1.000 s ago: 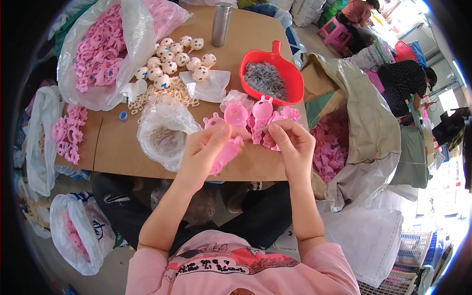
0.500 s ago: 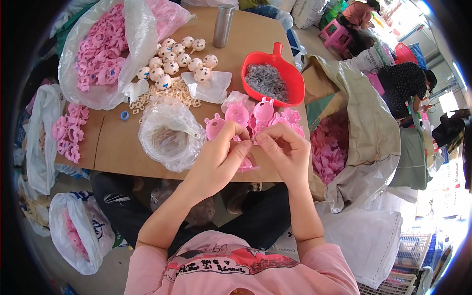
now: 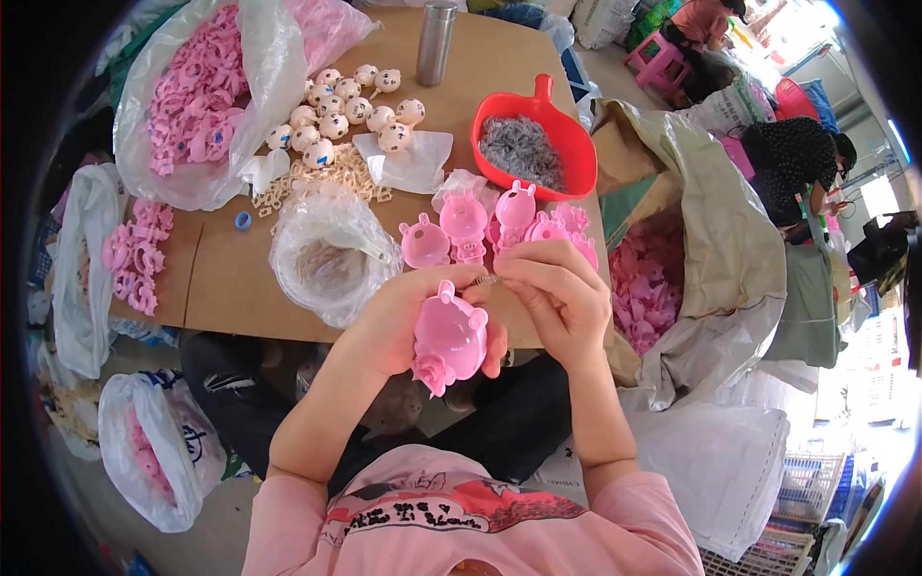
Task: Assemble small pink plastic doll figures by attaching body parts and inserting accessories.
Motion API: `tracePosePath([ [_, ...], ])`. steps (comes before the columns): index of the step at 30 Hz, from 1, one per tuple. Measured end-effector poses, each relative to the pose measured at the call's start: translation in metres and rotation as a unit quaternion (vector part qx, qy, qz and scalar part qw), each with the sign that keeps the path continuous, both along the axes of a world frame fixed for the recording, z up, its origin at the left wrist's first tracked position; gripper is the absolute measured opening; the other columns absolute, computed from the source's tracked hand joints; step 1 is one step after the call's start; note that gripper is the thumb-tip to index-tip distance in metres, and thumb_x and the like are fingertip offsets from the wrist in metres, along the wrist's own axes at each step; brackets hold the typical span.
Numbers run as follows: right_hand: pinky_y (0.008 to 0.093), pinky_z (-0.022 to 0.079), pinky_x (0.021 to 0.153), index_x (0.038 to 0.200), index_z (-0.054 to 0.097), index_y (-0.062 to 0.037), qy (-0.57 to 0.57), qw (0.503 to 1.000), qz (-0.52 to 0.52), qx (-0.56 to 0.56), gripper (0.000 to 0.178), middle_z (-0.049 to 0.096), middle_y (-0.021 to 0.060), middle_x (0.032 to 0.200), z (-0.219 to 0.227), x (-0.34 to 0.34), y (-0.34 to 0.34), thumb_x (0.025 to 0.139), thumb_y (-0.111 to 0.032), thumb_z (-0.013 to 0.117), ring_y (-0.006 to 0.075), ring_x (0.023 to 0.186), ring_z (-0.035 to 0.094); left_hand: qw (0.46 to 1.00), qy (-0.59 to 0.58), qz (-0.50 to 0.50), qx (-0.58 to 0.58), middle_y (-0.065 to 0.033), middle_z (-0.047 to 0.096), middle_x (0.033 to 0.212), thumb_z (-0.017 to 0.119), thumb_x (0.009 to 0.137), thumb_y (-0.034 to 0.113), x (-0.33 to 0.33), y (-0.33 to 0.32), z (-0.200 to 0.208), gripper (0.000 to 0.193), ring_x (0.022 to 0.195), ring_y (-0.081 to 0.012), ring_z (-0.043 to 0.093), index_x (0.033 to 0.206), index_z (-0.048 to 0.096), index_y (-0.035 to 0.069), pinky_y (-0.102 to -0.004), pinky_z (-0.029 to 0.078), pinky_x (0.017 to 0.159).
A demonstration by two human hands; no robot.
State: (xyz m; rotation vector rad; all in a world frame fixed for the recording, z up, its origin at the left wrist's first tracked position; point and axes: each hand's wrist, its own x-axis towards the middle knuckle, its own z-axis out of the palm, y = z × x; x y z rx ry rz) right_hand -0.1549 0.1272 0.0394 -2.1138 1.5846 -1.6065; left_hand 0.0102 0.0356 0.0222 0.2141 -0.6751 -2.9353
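My left hand (image 3: 392,317) is closed around a pink plastic animal-shaped shell (image 3: 451,338) with two small round ears. The smooth rounded side of the shell faces up, near the table's front edge. Between my hands shows a small metal spring (image 3: 488,279). My right hand (image 3: 559,298) pinches the spring's right end, while its left end meets the fingers of my left hand. Just beyond my hands, several more pink animal-shaped shells (image 3: 464,219) stand or lean together on the table.
A red scoop (image 3: 582,168) holds a grey pile of fine pieces. Left of my hands sits a clear plastic bag (image 3: 331,252). Cream balls (image 3: 333,126), a steel flask (image 3: 436,46) and a bag of pink parts (image 3: 272,67) stand farther back. A large sack (image 3: 720,240) stands right.
The pink shell in my left hand has turned up into view and moved nearer to me. My hands have drawn slightly apart, and the spring between them now shows.
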Motion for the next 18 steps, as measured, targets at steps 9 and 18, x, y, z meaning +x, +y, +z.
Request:
tracePosePath([
  [9,0.023,0.048,0.061,0.093,0.066,0.0024,-0.148,0.988,-0.025,-0.036,0.015,0.064,0.0104,0.089,0.009,-0.006,0.007,0.078,0.005,0.066,0.0156,0.074,0.06,0.993,-0.057,0.098,0.032,-0.0201,0.064,0.088,0.043,0.095,0.027,-0.008,0.008,-0.013,0.027,0.072,-0.0347,0.065,0.093,0.055,0.003,-0.0401,0.054,0.066],
  [18,0.0226,0.043,0.054,0.088,0.072,-0.0034,-0.067,0.986,0.011,0.153,0.017,0.062,0.0035,0.085,-0.014,0.024,0.024,0.072,0.002,0.074,0.0091,0.067,0.057,0.945,-0.105,0.304,0.064,-0.0095,0.063,0.096,0.044,0.098,0.027,-0.015,0.002,-0.02,0.027,0.083,-0.0216,0.064,0.11,0.054,0.005,-0.0396,0.055,0.069],
])
